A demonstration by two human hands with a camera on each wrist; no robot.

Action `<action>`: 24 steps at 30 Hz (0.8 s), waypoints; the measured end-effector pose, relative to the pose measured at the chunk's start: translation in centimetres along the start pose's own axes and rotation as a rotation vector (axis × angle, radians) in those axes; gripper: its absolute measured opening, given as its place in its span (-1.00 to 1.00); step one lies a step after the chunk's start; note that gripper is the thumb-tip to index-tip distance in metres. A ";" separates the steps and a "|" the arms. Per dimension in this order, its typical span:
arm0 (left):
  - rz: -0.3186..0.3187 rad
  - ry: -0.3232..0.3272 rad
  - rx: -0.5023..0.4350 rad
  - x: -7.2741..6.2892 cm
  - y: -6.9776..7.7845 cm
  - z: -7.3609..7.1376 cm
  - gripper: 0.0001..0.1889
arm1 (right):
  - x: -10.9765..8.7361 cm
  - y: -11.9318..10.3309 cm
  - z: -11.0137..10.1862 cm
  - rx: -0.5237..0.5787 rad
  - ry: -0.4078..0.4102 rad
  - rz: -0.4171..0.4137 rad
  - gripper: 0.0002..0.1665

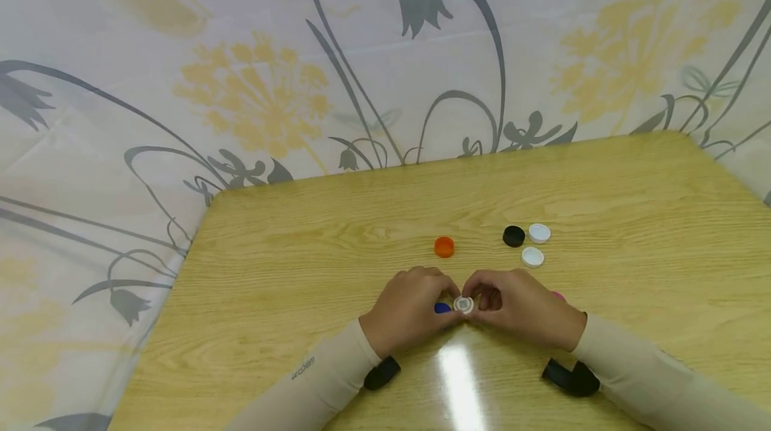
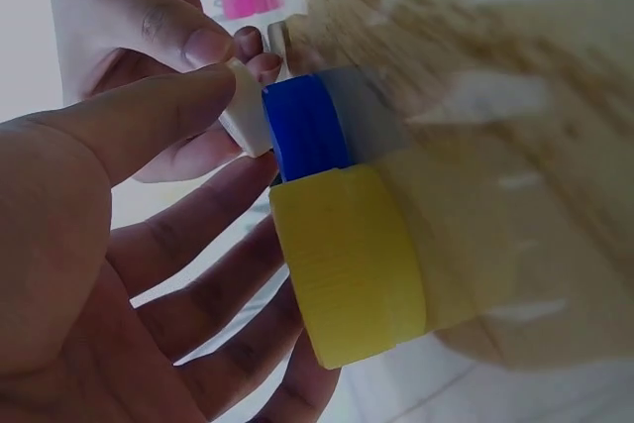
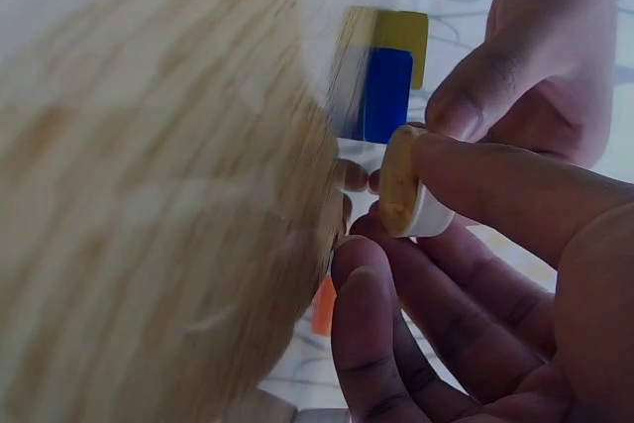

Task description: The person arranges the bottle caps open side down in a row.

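Between my two hands is a small white round cap (image 1: 464, 304) with a greyish patch at its centre. My left hand (image 1: 414, 304) pinches one side of it with thumb and finger. The opposite side is pinched by the thumb and finger of my right hand (image 1: 523, 304). In the right wrist view the cap (image 3: 404, 190) is tilted on edge and its visible face is yellowish. A blue cap (image 1: 442, 308) stands on the table by my left hand's fingers, partly covered. Beside it, a larger yellow cap (image 2: 347, 269) shows in the left wrist view.
An orange cap (image 1: 444, 247) lies beyond my hands. To the right are a black cap (image 1: 514, 236) and two white caps (image 1: 539, 233), grouped closely. A pink cap (image 1: 559, 296) is mostly hidden behind my right hand. The wooden table (image 1: 289, 243) meets a flower-patterned cloth (image 1: 361, 49).
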State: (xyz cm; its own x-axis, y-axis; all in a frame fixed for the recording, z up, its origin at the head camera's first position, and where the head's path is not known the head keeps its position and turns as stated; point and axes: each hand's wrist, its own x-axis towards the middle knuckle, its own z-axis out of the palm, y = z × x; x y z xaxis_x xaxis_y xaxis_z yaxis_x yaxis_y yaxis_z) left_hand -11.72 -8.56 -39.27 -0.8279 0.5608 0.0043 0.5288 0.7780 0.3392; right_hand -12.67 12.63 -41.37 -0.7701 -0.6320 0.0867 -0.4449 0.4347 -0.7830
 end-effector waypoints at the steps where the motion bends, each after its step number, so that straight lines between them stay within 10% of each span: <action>1: 0.003 0.000 0.006 0.0 0.0 0.0 -0.72 | 0.0 0.0 0.0 -0.004 0.001 0.002 -0.82; 24: 0.023 0.011 0.091 -0.5 0.3 0.3 -0.69 | 0.0 -0.7 0.0 -0.094 0.006 -0.011 -0.79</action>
State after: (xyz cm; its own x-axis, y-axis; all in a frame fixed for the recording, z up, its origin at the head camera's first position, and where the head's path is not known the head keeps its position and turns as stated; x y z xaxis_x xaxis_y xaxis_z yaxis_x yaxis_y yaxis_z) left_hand -11.14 -8.52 -39.45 -0.8169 0.5764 0.0216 0.5624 0.7876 0.2520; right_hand -12.33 12.32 -40.80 -0.7677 -0.6331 0.0991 -0.4942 0.4864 -0.7205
